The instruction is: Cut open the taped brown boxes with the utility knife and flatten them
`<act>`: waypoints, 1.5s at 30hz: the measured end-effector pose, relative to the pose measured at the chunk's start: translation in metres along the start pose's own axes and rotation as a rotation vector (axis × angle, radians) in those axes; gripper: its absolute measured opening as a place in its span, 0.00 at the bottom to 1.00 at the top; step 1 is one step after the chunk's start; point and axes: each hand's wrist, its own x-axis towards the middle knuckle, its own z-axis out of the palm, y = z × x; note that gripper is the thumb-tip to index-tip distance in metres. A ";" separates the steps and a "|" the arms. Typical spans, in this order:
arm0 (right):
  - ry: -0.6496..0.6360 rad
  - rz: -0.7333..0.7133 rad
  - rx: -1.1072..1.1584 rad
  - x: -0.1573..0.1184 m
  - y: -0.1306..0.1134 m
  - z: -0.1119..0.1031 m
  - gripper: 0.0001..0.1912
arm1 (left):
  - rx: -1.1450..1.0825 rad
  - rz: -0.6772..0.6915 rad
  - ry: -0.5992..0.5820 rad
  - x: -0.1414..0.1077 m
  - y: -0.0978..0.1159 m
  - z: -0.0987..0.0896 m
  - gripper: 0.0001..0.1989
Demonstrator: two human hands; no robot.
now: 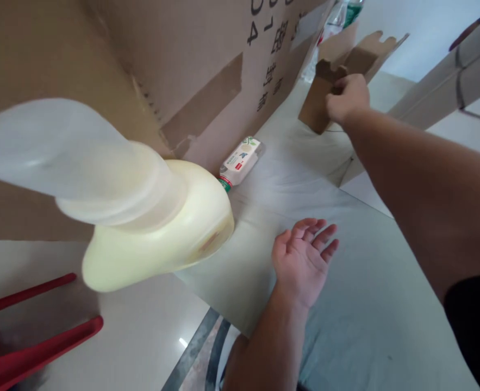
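Note:
My right hand (349, 99) reaches to the far side of the table, its fingers closed on the edge of a small open cardboard box (316, 103) with raised flaps. The fingertips are partly hidden against the box. Nearer to me, my left hand (303, 265) is held palm up over the table cover, fingers apart and nothing in it. A clear plastic bottle (240, 162) with a white label and green cap lies on its side, beyond the left hand.
A large printed carton (207, 70) stands along the left. Before it, a pale lamp-like object (162, 217) juts into view. Clear bottles (337, 16) are behind the small box. White boxes (439, 81) stand at right. A red stool (39, 347) is on the floor.

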 end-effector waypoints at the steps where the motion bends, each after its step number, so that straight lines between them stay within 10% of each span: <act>1: 0.018 0.090 -0.057 -0.015 -0.011 -0.001 0.19 | 0.021 0.021 0.002 0.000 0.002 -0.001 0.15; 6: 0.048 0.047 -0.069 -0.133 -0.079 -0.038 0.02 | 0.227 0.471 0.285 0.000 0.009 -0.014 0.09; 11: 0.131 -0.041 0.039 -0.314 -0.101 -0.142 0.14 | 0.414 0.892 0.385 -0.010 -0.006 -0.029 0.14; 16: 0.437 0.176 0.083 -0.481 -0.075 -0.257 0.14 | 0.624 0.862 -0.005 -0.029 -0.062 -0.028 0.23; 20: 0.440 0.226 0.079 -0.553 -0.055 -0.315 0.12 | 0.867 0.586 -0.518 -0.042 -0.104 -0.024 0.26; 27: 0.418 0.420 -0.121 -0.576 -0.030 -0.342 0.25 | 1.230 0.627 -0.651 -0.052 -0.140 -0.013 0.28; 33: 0.410 0.513 0.319 -0.528 -0.004 -0.319 0.45 | 1.286 0.829 -0.487 -0.035 -0.151 -0.013 0.21; 40: 0.389 0.202 0.368 -0.525 0.018 -0.302 0.17 | 1.322 0.929 -0.420 -0.023 -0.151 -0.018 0.18; 45: 0.344 0.226 0.276 -0.538 0.018 -0.306 0.21 | 1.544 1.166 -0.512 -0.025 -0.152 -0.012 0.22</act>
